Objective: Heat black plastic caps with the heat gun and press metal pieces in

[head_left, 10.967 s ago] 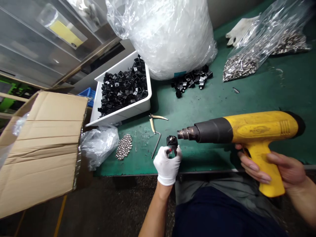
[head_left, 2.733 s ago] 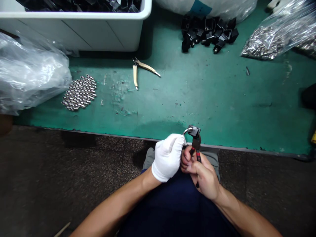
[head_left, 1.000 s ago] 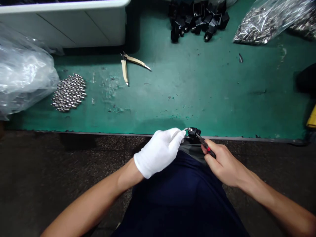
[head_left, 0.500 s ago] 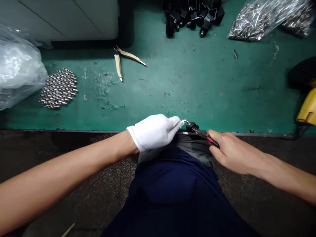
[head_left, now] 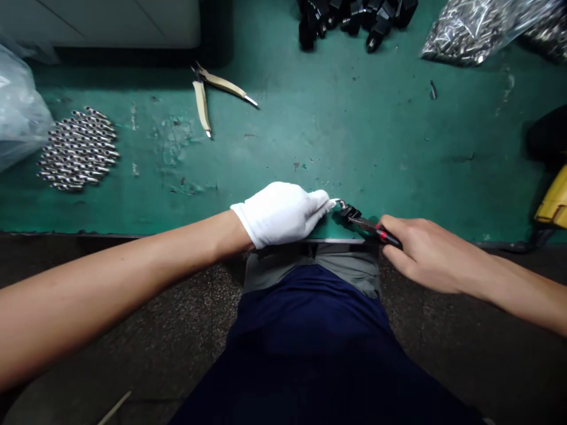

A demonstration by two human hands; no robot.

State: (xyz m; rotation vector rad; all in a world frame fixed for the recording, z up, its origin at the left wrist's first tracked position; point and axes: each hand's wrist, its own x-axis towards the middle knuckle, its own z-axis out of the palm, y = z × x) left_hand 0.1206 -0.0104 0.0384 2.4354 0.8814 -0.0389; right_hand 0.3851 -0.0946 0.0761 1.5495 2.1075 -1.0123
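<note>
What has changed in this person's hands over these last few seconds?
The right hand has let go of the yellow heat gun, now at the view's right edge, and holds red-handled pliers, swung from upright to nearly level against a small black part held in the white-gloved left hand. The cream-handled cutters stayed put.

Pretty basic workshop setup here: a long bench is covered with a scuffed green surface (head_left: 398, 147), and its front edge is finished with a thin dark metal strip (head_left: 110, 234). A white plastic tub (head_left: 110, 23) is parked at the back, with a heavy shadow cast under it. Below the bench, a dark speckled floor (head_left: 487, 378) can be seen, and a thin pale stick (head_left: 114, 408) is left lying on it. The bench is lit well enough, but the floor looks way dimmer.
</note>
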